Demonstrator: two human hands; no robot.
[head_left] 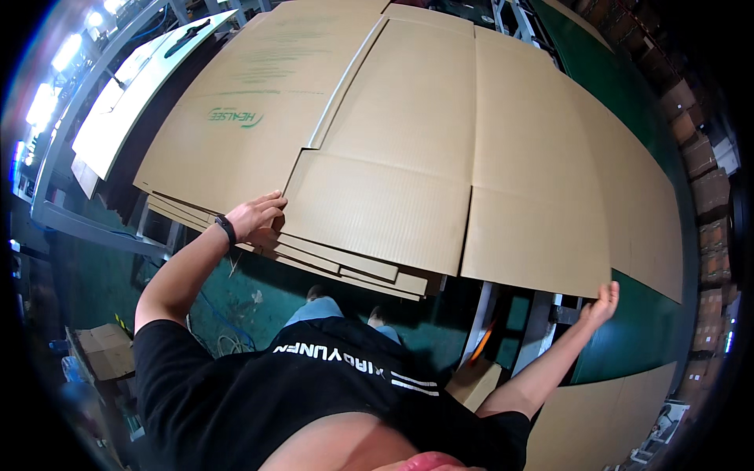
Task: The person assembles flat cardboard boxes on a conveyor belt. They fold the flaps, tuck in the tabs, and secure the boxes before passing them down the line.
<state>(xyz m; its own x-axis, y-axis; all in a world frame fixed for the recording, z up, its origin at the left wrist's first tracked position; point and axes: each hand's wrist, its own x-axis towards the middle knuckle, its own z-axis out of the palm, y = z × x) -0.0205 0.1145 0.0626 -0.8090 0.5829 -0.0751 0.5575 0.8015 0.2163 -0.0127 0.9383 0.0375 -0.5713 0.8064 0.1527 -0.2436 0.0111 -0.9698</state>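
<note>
A large, unfolded brown cardboard sheet [400,208] with creases and a slot lies in front of me, spread to the right over a green surface. At its near left corner, my left hand [261,217] has its fingers bent over the edge, closed on the sheet; the thumb is partly hidden. My right hand [602,304] grips the sheet's near edge at the right, with the fingers curled round it. Under the sheet's left part is a stack of similar cardboard [228,141], the top one bearing green print. Several stacked edges show beside my left hand.
A metal frame [86,231] and white panels [145,94] stand at the left. Metal rails [536,334] and a cardboard box [476,383] sit below the sheet. A green belt-like surface [628,337] lies at the right, with many stacked boxes [711,259] beyond it.
</note>
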